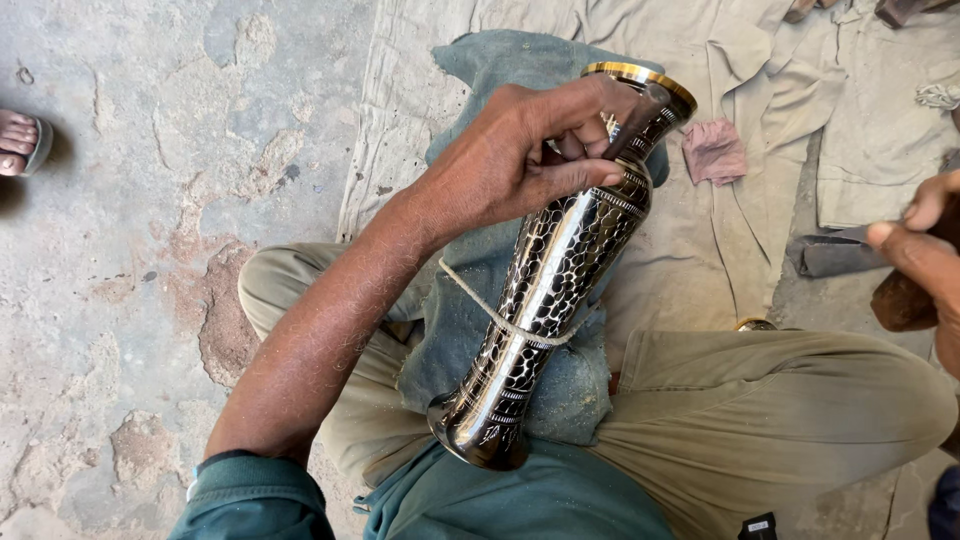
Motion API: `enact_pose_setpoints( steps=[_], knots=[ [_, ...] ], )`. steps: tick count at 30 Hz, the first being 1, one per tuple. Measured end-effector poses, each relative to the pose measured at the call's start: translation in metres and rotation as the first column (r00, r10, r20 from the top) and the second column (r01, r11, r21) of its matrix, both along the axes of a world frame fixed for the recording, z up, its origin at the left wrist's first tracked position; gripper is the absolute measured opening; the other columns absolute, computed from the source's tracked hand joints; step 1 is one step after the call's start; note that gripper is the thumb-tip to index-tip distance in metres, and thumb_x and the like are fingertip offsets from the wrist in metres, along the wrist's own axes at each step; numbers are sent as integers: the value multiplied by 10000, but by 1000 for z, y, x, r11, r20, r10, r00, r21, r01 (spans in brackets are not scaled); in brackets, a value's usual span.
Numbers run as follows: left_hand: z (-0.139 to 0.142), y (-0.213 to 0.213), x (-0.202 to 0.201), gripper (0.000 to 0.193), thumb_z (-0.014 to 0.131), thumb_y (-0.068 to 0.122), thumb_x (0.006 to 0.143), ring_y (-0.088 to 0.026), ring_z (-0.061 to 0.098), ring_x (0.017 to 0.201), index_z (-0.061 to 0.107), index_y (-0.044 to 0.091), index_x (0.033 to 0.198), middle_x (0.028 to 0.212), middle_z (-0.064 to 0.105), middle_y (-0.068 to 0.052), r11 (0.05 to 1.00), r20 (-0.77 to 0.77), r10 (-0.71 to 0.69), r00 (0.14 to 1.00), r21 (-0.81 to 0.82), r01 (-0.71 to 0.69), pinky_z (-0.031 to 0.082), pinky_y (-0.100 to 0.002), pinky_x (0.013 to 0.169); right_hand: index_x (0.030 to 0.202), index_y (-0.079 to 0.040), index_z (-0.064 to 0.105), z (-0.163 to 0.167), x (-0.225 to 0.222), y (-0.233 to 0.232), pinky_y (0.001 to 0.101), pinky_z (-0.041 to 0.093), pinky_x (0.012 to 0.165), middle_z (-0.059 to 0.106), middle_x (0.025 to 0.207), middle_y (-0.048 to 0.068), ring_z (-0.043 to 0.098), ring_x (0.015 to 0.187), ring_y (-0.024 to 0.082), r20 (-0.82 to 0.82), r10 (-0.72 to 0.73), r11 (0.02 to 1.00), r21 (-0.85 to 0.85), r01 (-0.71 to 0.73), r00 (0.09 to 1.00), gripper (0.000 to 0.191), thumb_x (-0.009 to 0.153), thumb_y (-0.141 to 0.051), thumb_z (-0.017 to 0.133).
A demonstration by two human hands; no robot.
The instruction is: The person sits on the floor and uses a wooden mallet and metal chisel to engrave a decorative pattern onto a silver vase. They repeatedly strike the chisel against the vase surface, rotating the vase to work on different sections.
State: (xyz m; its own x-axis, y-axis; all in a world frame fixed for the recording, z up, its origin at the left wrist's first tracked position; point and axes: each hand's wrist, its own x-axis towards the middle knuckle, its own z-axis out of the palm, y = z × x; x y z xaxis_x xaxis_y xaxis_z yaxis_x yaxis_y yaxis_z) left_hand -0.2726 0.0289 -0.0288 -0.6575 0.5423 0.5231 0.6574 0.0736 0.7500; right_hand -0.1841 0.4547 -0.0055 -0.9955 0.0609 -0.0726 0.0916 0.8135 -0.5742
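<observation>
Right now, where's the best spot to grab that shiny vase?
Probably the narrow neck just under the gold rim, from above, where the left hand already wraps the vase. It's slimmest there; the cord crosses the middle.

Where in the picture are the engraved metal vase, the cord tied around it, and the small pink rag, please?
Engraved metal vase (pixel 560 270): head view, on its patterned black and silver body.
Cord (pixel 500 318): head view, where it crosses the vase's narrow waist.
Pink rag (pixel 714 150): head view, its middle, on the beige cloth.
</observation>
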Motion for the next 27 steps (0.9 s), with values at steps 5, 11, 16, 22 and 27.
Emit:
enact_pose_setpoints(
  steps=[5,11,16,22,27],
  knots=[
    [-4,0,-1,470,797,214,1038,-108,790,849,564,144,1440,933,772,18,1000,16,-11,1000,19,11,640,-263,704,1060,42,663,-4,-2,6,341,522,576,598,760,138,585,591,225,-20,-7,1000,-5,7,1000,99,1006,-11,600],
    [-5,2,7,481,814,220,1003,-100,755,836,596,174,1429,919,743,17,999,10,35,999,35,-35,646,-264,738,1035,44,674,-10,-25,6,340,523,586,594,750,136,586,600,225,-72,-7,1000,-12,6,997,88,996,-1,608],
    [-4,1,6,484,825,225,971,-108,731,791,619,169,1405,883,728,12,999,21,30,999,38,-31,612,-277,676,1015,45,682,3,-30,-25,340,524,593,592,742,135,587,608,224,-115,24,999,34,-21,993,82,988,7,615],
    [-8,1,0,484,824,226,999,-106,742,847,603,156,1424,918,736,15,997,-53,4,999,72,0,638,-276,758,990,47,693,65,-23,-102,339,525,603,588,731,132,589,617,223,-134,250,903,389,-181,959,77,978,17,623],
    [-10,-1,-1,510,826,213,1008,-107,755,840,585,136,1451,926,754,3,997,22,-48,999,70,46,654,-271,757,969,48,702,107,-26,-148,338,526,611,585,723,131,590,625,223,-11,336,765,586,-267,942,75,970,26,630]
  ],
)
